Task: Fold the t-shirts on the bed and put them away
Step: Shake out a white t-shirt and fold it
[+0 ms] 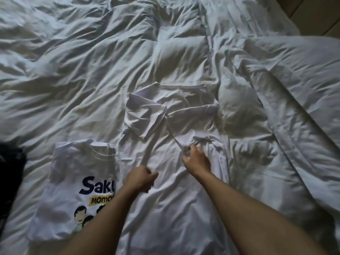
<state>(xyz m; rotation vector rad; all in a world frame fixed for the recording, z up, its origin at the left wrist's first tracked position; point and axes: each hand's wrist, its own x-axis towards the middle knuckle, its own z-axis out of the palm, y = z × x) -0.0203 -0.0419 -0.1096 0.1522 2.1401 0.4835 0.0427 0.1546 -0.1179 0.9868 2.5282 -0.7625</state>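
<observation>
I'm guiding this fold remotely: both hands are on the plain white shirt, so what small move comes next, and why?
Probably bring the left hand across with the edge it grips, laying that side flat over the white t-shirt. The right hand pinches cloth near the middle, the sleeves are already turned in, and the folded printed t-shirt shows the shape wanted.

Dim, cool light rakes across the rumpled white duvet (92, 57), leaving soft grey shadows in its folds and a warmer cast in the hollows. The picture is slightly soft throughout, with wide-angle bending toward the edges and a dark lower left corner
</observation>
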